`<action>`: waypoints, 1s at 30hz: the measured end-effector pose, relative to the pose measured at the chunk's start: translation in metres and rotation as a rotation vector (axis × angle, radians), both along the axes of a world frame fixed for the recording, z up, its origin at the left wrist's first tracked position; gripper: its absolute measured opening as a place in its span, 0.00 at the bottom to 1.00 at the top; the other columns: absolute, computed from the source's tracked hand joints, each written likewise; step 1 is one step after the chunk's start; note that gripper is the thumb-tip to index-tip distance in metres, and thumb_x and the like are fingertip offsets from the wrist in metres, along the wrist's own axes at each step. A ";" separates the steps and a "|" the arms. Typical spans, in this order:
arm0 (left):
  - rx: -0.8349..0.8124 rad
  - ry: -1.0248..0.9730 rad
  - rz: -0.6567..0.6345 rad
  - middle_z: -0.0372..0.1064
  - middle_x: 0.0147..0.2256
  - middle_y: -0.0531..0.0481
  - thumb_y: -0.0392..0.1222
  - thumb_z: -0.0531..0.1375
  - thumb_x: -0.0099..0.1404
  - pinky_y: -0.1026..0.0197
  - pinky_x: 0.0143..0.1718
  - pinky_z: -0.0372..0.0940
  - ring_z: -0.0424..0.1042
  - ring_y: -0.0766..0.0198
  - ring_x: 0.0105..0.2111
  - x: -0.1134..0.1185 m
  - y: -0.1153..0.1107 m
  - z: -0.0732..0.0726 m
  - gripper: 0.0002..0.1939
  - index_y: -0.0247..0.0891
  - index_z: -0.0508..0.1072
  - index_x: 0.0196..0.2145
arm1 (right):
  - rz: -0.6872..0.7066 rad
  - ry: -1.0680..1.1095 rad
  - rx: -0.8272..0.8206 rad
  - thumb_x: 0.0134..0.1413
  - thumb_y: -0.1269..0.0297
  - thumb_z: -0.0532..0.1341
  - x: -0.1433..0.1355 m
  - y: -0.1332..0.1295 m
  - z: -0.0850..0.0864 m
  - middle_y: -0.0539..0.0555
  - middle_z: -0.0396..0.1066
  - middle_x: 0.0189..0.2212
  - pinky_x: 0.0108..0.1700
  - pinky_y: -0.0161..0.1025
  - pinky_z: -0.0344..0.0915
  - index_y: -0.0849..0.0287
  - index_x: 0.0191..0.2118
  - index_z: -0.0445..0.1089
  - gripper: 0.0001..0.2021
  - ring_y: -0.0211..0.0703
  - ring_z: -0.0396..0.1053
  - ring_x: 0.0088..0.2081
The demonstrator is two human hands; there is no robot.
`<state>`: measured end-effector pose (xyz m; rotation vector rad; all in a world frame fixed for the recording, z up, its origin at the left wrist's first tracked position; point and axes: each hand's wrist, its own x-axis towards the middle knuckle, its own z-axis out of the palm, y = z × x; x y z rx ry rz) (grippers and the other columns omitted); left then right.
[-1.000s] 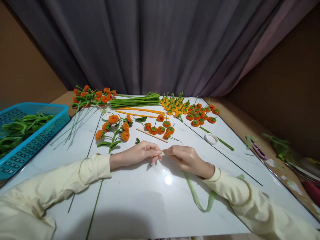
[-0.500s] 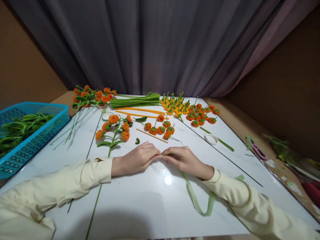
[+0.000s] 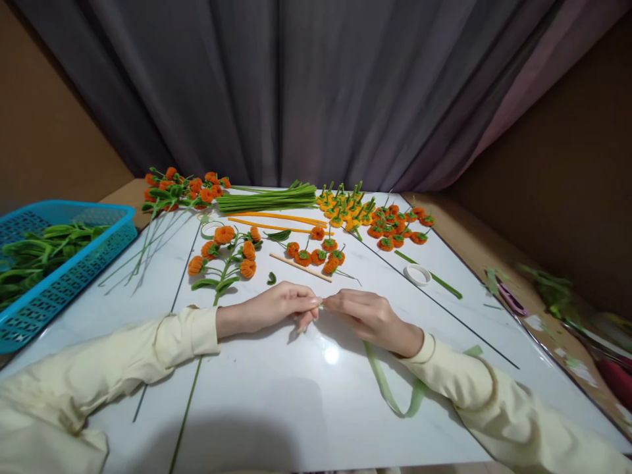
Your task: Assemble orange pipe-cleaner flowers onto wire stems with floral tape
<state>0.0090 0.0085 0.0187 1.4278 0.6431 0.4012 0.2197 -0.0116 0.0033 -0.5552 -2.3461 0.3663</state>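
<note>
My left hand (image 3: 279, 307) and my right hand (image 3: 372, 317) meet fingertip to fingertip over the middle of the white table (image 3: 257, 408). Both pinch at a tiny pale thing between them, too small to name. A light green tape (image 3: 388, 394) trails from beneath my right hand and loops on the table. Left of my left hand lies a stem with orange flowers (image 3: 224, 235) and green leaves, its long stalk passing under my left wrist. Loose orange flower heads (image 3: 303, 257) and a thin wooden stick (image 3: 301, 268) lie beyond my fingers.
A blue basket (image 3: 106, 240) of green leaves stands left. Green stems (image 3: 269, 199), yellow flowers (image 3: 345, 209) and more orange flowers (image 3: 397, 227) line the back. At right are a white tape ring (image 3: 417, 274), a green strip (image 3: 439, 282) and pink scissors (image 3: 512, 299).
My left hand has turned, its thumb now on top and other fingers curled below. My right fingers have closed together more, and the green tape has shifted slightly.
</note>
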 end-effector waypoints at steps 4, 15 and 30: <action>0.349 0.144 0.010 0.66 0.24 0.52 0.48 0.51 0.68 0.63 0.34 0.61 0.65 0.67 0.26 -0.003 0.000 -0.008 0.15 0.35 0.66 0.30 | 0.002 -0.017 -0.064 0.65 0.70 0.48 -0.001 -0.001 0.001 0.57 0.71 0.30 0.32 0.34 0.66 0.62 0.41 0.67 0.10 0.39 0.69 0.31; 1.367 0.240 0.125 0.68 0.28 0.46 0.38 0.49 0.69 0.58 0.37 0.55 0.65 0.62 0.34 -0.005 -0.008 -0.012 0.15 0.33 0.69 0.29 | -0.076 -0.031 -0.213 0.64 0.66 0.52 -0.006 -0.002 0.002 0.53 0.73 0.30 0.32 0.31 0.65 0.60 0.38 0.68 0.09 0.36 0.70 0.30; 0.843 0.207 0.062 0.71 0.30 0.49 0.43 0.48 0.70 0.57 0.45 0.57 0.67 0.62 0.38 -0.001 -0.006 -0.008 0.19 0.37 0.73 0.28 | -0.014 -0.038 -0.005 0.65 0.70 0.47 0.001 -0.001 -0.002 0.56 0.69 0.28 0.30 0.34 0.64 0.62 0.41 0.66 0.11 0.39 0.66 0.29</action>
